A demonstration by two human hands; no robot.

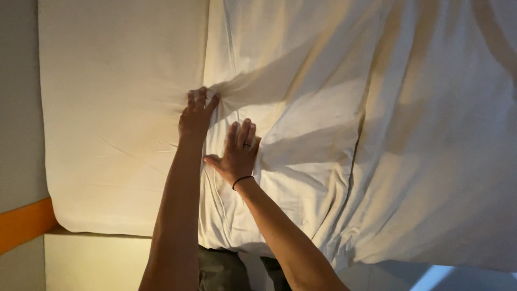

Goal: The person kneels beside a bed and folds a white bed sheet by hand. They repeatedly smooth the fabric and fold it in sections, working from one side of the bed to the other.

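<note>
1. White top sheet (344, 134) covers the bed from 12 to 5 o'clock, heavily creased and loose; its edge runs down the middle of the view.
2. Mattress (118, 108) at 9 to 11 o'clock lies bare under a tight fitted cover, so by my read roughly half the bed is spread and the 9 o'clock half is left.
3. Left hand (196, 116): arm stretched long toward 12 o'clock, palm down, fingers curled and bunching the sheet edge at the gather point. Looks like a pinch, though the grip underside is hidden.
4. Right hand (237, 153): just at 4 o'clock of the left one, flat on the sheet, fingers splayed wide, gripping nothing, only pressing. Ring and dark wristband visible.
5. Orange wall stripe (24, 223) at 8 o'clock; dark trousers at 6 o'clock.
</note>
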